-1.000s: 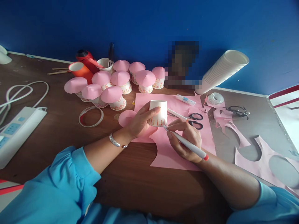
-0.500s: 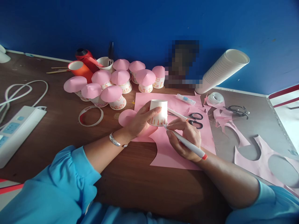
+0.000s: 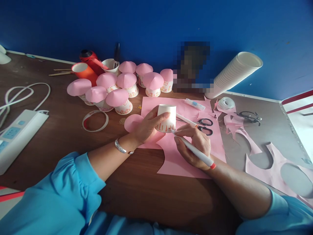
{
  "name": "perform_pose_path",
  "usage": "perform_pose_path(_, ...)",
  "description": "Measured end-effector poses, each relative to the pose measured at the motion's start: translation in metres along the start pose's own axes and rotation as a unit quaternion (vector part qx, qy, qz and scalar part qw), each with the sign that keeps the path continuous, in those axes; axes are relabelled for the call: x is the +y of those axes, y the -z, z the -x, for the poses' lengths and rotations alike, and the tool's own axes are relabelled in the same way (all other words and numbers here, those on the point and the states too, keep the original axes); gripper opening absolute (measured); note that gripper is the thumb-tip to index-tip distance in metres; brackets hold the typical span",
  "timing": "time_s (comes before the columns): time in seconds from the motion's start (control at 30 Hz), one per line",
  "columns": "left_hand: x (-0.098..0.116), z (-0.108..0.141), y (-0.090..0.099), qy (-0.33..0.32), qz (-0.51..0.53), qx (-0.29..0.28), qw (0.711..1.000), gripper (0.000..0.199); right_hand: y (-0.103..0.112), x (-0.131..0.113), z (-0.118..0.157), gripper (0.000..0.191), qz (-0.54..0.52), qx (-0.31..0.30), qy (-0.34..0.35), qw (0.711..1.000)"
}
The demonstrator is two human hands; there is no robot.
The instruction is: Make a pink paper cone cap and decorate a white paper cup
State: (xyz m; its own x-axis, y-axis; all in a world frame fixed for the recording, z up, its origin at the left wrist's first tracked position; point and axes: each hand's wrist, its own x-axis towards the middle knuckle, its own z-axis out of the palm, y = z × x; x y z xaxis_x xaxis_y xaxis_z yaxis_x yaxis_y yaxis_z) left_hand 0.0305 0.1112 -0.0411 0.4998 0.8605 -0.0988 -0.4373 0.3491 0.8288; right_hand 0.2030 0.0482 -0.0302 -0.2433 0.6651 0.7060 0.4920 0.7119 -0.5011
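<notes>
My left hand (image 3: 146, 128) is wrapped round a white paper cup (image 3: 168, 114), thumb across its near side. Short orange-red strokes run along the cup's lower edge. My right hand (image 3: 194, 143) grips a white marker (image 3: 197, 151) with a red end, its tip at the cup's lower right. A second white marker (image 3: 186, 120) with a red end appears just behind, partly covered by the cup. Beneath both hands lies pink paper (image 3: 176, 160), and black-handled scissors (image 3: 205, 126) rest on it. A pink paper disc (image 3: 133, 123) is beside my left hand.
Several decorated cups with pink cone tops (image 3: 126, 80) stand at the back left. A tall stack of paper cups (image 3: 236, 75) leans at the back right. Around are a tape roll (image 3: 95, 121), glue tube (image 3: 195, 104), glasses (image 3: 249, 117), paper scraps (image 3: 274, 160) and a power strip (image 3: 22, 137).
Hands, cup and marker keep nearly the same positions. The strokes at the cup's lower right look slightly thicker, and the view has shifted a little.
</notes>
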Motion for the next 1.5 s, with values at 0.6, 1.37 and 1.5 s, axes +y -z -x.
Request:
perform_pose_path(0.6, 0.0029, 0.0014, -0.0034, 0.014, -0.02, 0.025, 0.999, 0.036, -0.0001, 0.0006, -0.0003, 0.02, 0.016, 0.001, 0.011, 1.0)
perform_pose_path(1.37, 0.0019, 0.0002, -0.0014, 0.01, -0.025, 0.009, 1.0, 0.036, 0.0003, -0.0016, -0.001, 0.022, -0.006, 0.0, 0.017, 1.0)
perform_pose_path(1.5, 0.0015, -0.0001, -0.0011, 0.01, -0.022, 0.006, 1.0, 0.039, 0.0001, -0.001, -0.0014, 0.022, 0.004, -0.002, 0.016, 1.0)
